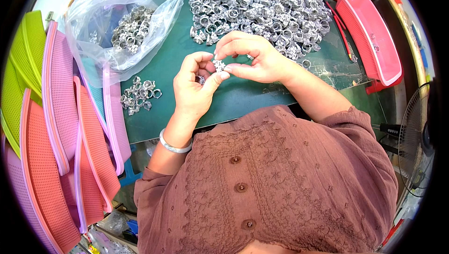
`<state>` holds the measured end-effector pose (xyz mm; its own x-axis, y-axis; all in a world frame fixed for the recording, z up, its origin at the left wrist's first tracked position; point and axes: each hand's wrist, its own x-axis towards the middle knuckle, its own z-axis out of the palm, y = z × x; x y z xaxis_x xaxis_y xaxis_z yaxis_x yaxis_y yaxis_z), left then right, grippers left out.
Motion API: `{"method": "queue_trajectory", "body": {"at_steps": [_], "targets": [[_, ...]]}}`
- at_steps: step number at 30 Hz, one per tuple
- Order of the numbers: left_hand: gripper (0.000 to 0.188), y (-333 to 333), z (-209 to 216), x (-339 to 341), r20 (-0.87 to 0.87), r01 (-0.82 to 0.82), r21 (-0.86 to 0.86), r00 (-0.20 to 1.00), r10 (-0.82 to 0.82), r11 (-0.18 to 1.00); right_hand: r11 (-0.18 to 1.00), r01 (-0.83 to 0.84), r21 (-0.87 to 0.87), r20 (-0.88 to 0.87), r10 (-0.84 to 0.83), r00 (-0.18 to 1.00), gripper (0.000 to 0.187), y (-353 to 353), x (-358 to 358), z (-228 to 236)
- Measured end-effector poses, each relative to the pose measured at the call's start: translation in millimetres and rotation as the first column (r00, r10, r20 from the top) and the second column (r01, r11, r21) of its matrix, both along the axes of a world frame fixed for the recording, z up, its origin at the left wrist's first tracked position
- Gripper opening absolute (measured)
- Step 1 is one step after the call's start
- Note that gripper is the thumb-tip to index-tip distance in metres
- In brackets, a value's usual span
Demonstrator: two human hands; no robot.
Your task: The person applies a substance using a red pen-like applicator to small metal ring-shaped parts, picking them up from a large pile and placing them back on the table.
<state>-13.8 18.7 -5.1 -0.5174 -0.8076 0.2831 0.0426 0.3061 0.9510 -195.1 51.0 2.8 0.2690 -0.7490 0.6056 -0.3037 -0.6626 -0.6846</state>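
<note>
The person is holding a small silver ring piece [218, 64] up between both hands over the green tabletop [243, 97]. The right hand [255, 57] is pinching the piece from above with thumb and forefinger, fingers curled in. The left hand [194, 85] is closing on it from below, thumb tip touching the piece, and seems to be cupping a second small ring [201, 79] in the palm; it is partly hidden, so hard to say what it is. A silver bangle [174, 146] is sitting on the left wrist.

Progress, judging by how things lie: a big heap of silver rings [257, 6] is lying at the far side of the tabletop, just beyond the hands, apparently untouched stock. A small cluster of rings [139, 96] is lying apart on the left edge of the tabletop, looking like the finished lot, so only a small share is done and most of the heap is left. A clear plastic bag [117, 25] with more rings inside is lying open at the far left. Which pile is input or output cannot be told for sure.

Around: a stack of pink and orange mesh trays [61, 128] and green trays [21, 71] at left, a red basket [369, 34] at right, and a fan [416, 142] at the right rim.
</note>
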Motion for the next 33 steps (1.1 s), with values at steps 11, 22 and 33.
{"method": "queue_trajectory", "body": {"at_steps": [11,22,33], "targets": [[0.018,1.7,4.9,2.6,0.036,0.047,0.196,0.998,-0.056,0.979,0.987,0.017,0.162,-0.018,-0.015,1.0,0.031,6.3,3.1,0.4],[0.026,5.3,3.8,0.7,-0.13,0.152,0.402,0.986,-0.108,0.903,0.991,0.052,0.121,0.028,-0.056,0.998,0.046,4.2,-2.4,2.2],[0.022,2.3,2.3,5.5,-0.396,0.33,0.683,0.917,-0.049,0.652,0.929,0.352,-0.113,-0.601,-0.346,0.721,0.019,8.0,-40.7,15.4]]}}
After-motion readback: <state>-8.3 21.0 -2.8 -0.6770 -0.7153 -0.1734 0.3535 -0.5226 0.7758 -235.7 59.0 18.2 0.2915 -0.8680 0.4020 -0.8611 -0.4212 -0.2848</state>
